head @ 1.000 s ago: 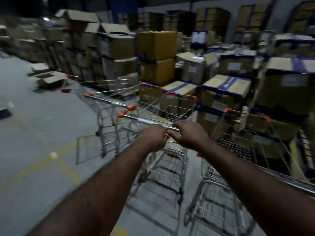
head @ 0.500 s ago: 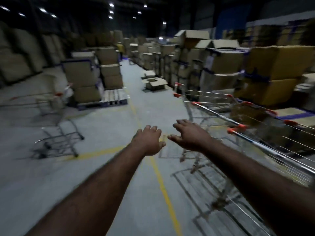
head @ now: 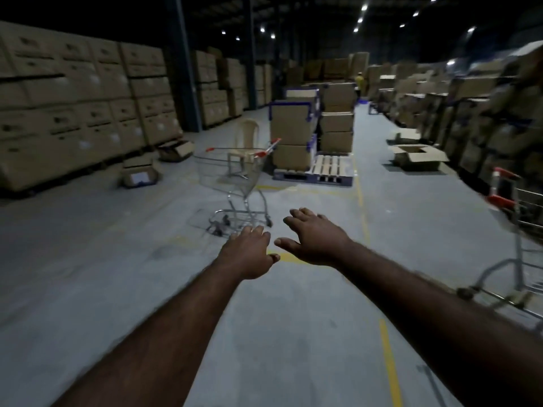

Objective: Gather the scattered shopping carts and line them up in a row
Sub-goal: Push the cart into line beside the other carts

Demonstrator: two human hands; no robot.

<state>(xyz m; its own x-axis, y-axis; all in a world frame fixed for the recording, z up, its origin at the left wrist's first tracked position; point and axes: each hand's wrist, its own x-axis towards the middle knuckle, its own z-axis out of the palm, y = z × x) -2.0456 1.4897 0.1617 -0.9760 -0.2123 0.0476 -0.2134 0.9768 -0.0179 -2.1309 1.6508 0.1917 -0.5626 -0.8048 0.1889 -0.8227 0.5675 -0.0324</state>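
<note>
Lone wire shopping cart (head: 235, 174), red handle ends, upright mid-aisle; nested carts (head: 504, 200) well apart, at right edge.

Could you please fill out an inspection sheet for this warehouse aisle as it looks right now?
Surface: grey concrete floor with yellow painted lines.
Job's things: lone silver wire shopping cart with red handle ends stands ahead; more wire carts at right edge.
Clutter: beige plastic chair behind the lone cart; open cardboard box on floor.
Grips: left hand and right hand open, holding nothing.
Cables: nothing seen.
Surroundings: stacked cardboard boxes; slatted pallet.
</note>
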